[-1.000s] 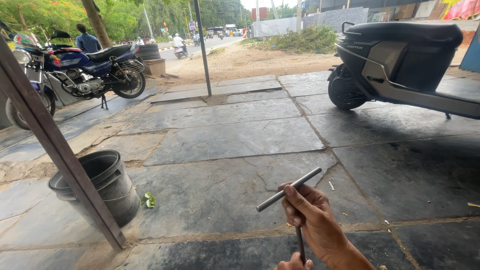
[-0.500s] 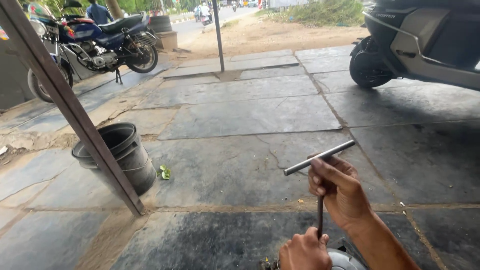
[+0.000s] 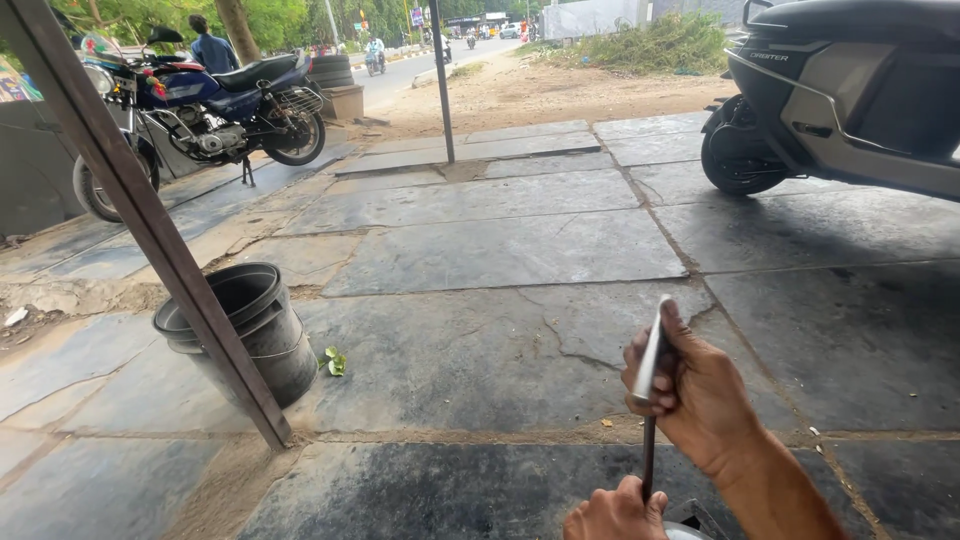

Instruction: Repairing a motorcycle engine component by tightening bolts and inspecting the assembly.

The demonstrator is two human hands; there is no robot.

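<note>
Right hand [image 3: 695, 390] wrapped around crossbar of T-handle wrench [image 3: 650, 400], shaft running straight down past left hand [image 3: 615, 512] at bottom edge. Black bucket [image 3: 245, 325] well left of hands, behind slanted metal post [image 3: 150, 215]. Grey scooter [image 3: 850, 100] far beyond, upper right.

Shaded, evenly lit foreground; sunlit street beyond looks slightly overexposed, perhaps softly blurred.
</note>
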